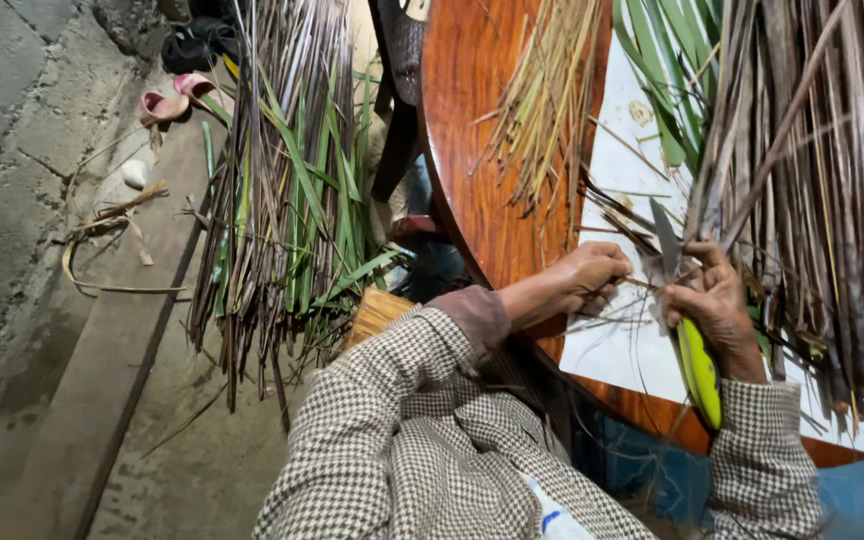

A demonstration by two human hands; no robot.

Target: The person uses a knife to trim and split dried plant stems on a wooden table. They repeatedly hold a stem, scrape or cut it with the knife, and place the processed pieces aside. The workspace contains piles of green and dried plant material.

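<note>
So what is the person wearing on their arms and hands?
Both arms wear a black-and-white houndstooth jacket. At the left hand a brown inner cuff shows past the pushed-up sleeve. The right hand is bare, like the left: no gloves, and no rings or watch visible.

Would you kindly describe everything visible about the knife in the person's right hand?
The knife has a yellow-green handle, seemingly plastic, and a grey metal blade that tapers to a point. The right hand grips it where handle meets blade, with the handle's end sticking out toward the sleeve. The blade points up and away, tilted slightly left, over the table's white top, against thin dry strips that the left hand also holds.
</note>
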